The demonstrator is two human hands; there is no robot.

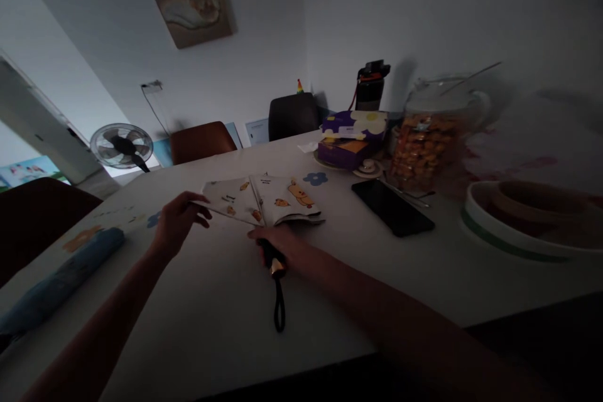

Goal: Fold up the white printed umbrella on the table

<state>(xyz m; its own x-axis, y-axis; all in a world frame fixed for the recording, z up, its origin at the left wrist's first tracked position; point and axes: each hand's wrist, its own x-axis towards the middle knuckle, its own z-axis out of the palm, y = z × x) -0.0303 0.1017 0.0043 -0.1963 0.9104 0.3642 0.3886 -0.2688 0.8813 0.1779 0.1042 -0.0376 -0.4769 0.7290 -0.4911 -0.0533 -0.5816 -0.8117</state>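
Note:
A folding umbrella (277,200) with a cream canopy and orange bear prints lies part-spread over the white table. My right hand (279,246) is wrapped round its black handle, below the canopy. A gold-coloured end and a black wrist loop (279,308) stick out beneath that hand. At the canopy's left corner, my left hand (181,220) pinches the fabric edge between thumb and fingers. Off to the left lies a second, blue folded umbrella (66,279), apart from both hands.
The white table (211,326) carries a black phone (393,206), a purple tissue pack (353,132), a glass jug (426,138) of orange pieces, a dark bottle (370,88) and a white-and-green round dish (518,245). Chairs (202,141) and a fan (122,144) stand beyond.

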